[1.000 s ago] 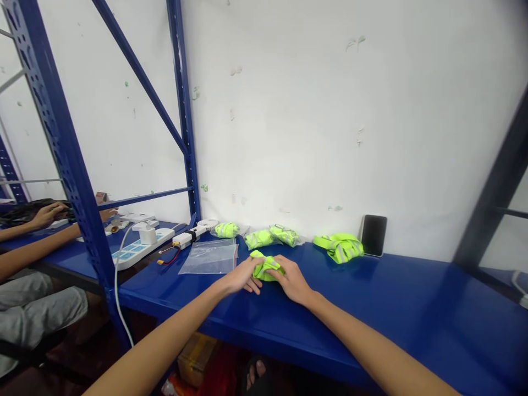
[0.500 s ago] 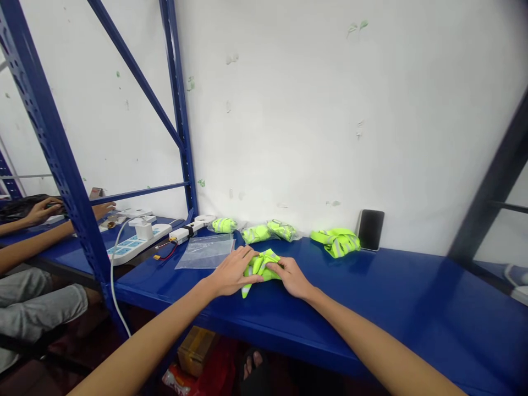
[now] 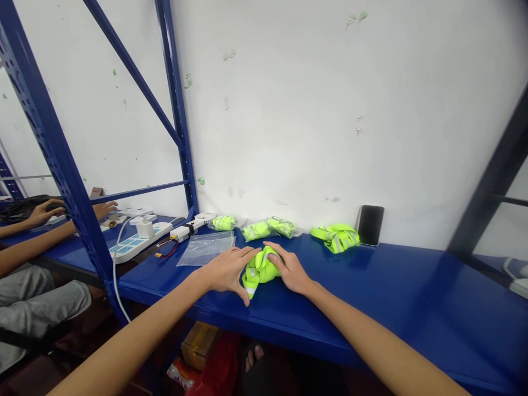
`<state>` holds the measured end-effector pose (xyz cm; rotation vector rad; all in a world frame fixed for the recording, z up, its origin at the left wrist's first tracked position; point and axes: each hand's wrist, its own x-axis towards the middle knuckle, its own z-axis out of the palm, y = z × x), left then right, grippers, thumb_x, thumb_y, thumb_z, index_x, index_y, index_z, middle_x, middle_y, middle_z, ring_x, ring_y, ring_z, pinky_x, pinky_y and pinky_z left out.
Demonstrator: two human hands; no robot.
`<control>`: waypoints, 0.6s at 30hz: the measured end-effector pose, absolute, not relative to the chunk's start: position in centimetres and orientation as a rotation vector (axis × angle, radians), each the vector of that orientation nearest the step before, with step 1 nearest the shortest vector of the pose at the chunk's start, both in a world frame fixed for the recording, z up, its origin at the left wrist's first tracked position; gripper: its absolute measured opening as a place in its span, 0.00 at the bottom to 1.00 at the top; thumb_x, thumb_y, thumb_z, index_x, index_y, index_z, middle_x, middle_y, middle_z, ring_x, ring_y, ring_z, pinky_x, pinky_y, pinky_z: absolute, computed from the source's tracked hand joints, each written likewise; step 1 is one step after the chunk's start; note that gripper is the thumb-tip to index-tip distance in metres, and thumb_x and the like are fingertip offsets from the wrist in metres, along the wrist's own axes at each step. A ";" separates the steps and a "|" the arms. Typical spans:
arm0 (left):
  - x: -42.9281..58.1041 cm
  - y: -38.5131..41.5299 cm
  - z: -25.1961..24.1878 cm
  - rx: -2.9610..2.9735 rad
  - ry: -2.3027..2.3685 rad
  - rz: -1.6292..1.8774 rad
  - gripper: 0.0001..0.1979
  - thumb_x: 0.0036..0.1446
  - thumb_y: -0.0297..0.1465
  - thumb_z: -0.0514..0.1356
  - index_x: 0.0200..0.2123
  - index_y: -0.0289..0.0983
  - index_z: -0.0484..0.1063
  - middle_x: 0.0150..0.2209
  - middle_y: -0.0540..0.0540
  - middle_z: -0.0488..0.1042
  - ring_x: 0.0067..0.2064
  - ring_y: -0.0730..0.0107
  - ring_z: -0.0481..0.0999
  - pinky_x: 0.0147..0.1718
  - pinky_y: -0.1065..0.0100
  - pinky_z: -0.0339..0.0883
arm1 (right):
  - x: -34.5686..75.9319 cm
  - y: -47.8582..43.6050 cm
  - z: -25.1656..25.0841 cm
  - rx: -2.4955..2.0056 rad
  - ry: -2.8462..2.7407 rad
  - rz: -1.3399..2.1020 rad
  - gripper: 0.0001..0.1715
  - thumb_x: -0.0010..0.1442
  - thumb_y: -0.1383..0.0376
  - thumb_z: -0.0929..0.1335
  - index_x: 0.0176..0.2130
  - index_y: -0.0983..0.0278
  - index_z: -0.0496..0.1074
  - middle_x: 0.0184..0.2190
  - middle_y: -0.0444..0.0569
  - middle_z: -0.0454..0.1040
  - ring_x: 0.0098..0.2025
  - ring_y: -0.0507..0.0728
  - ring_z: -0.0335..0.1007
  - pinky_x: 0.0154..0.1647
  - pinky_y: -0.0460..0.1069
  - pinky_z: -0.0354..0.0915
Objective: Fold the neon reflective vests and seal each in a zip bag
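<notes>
A bunched neon-yellow reflective vest (image 3: pixel 263 268) with silver strips lies on the blue tabletop before me. My right hand (image 3: pixel 291 270) grips its right side, thumb on top and fingers behind. At the left side, my left hand (image 3: pixel 229 270) is open, its thumb spread low and its fingertips touching the fabric's upper edge. Part of the vest is hidden by both hands. Behind it lie similar yellow bundles in clear bags (image 3: pixel 256 231), (image 3: pixel 224 223). A loose yellow bundle (image 3: pixel 339 238) rests farther right. Flat clear plastic bags (image 3: pixel 204 250) lie beyond my left hand.
A dark-screened phone (image 3: pixel 370 225) leans on the wall. Left stand a white power strip (image 3: pixel 140 243) with a cable, and a white fan-like device (image 3: pixel 187 230). A blue rack post (image 3: pixel 61 148) separates a co-worker's hands (image 3: pixel 44 212). Below sits a cardboard box (image 3: pixel 200 345).
My left thumb has swung down and away from the fabric, opening that hand. My right fingers have shifted up over the vest, which is now rounder and more bunched.
</notes>
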<state>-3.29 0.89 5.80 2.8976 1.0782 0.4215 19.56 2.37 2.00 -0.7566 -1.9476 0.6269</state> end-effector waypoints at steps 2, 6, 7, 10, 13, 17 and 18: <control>-2.8 0.8 5.3 2.881 1.148 0.545 0.48 0.39 0.57 0.64 0.60 0.40 0.57 0.55 0.38 0.67 0.57 0.47 0.65 0.57 0.54 0.51 | 19.5 2.4 1.9 -0.756 -1.955 0.636 0.24 0.64 0.56 0.61 0.57 0.57 0.66 0.46 0.47 0.75 0.39 0.57 0.72 0.43 0.50 0.63; -1.5 0.9 4.1 2.819 1.285 0.717 0.34 0.46 0.56 0.61 0.49 0.40 0.62 0.48 0.41 0.72 0.52 0.53 0.69 0.57 0.53 0.50 | 19.3 2.7 1.5 -0.757 -1.926 0.622 0.22 0.63 0.56 0.62 0.53 0.58 0.70 0.49 0.48 0.74 0.48 0.61 0.70 0.49 0.53 0.62; -1.1 1.0 3.8 2.799 1.313 0.740 0.30 0.48 0.55 0.60 0.46 0.40 0.62 0.46 0.42 0.73 0.50 0.53 0.70 0.56 0.53 0.52 | 19.2 2.7 1.4 -0.753 -1.922 0.610 0.21 0.63 0.56 0.62 0.52 0.59 0.71 0.48 0.49 0.75 0.49 0.62 0.70 0.51 0.54 0.61; -0.4 1.0 2.9 2.725 1.372 0.814 0.22 0.53 0.51 0.57 0.41 0.40 0.61 0.41 0.44 0.72 0.44 0.56 0.70 0.46 0.57 0.61 | 18.9 2.6 1.3 -0.757 -1.906 0.525 0.18 0.64 0.56 0.61 0.45 0.60 0.75 0.47 0.51 0.73 0.51 0.61 0.67 0.53 0.53 0.59; 0.0 1.1 2.3 2.728 1.394 0.912 0.18 0.56 0.48 0.55 0.37 0.39 0.60 0.38 0.45 0.69 0.41 0.59 0.68 0.41 0.60 0.61 | 18.7 2.4 1.4 -0.746 -1.916 0.460 0.18 0.65 0.57 0.60 0.36 0.62 0.75 0.46 0.51 0.71 0.49 0.59 0.67 0.51 0.51 0.59; 0.3 1.4 1.9 2.897 1.380 0.934 0.14 0.60 0.44 0.52 0.34 0.39 0.62 0.35 0.45 0.68 0.39 0.59 0.65 0.40 0.60 0.60 | 18.4 2.0 1.8 -0.751 -1.973 0.450 0.20 0.66 0.57 0.59 0.30 0.62 0.71 0.30 0.47 0.71 0.33 0.54 0.67 0.38 0.48 0.60; 0.4 1.5 1.8 2.935 1.383 0.929 0.13 0.61 0.43 0.51 0.33 0.39 0.62 0.34 0.45 0.69 0.39 0.59 0.65 0.40 0.60 0.60 | 18.3 1.9 1.9 -0.765 -1.968 0.442 0.21 0.66 0.57 0.59 0.28 0.62 0.71 0.27 0.46 0.70 0.30 0.54 0.65 0.36 0.48 0.59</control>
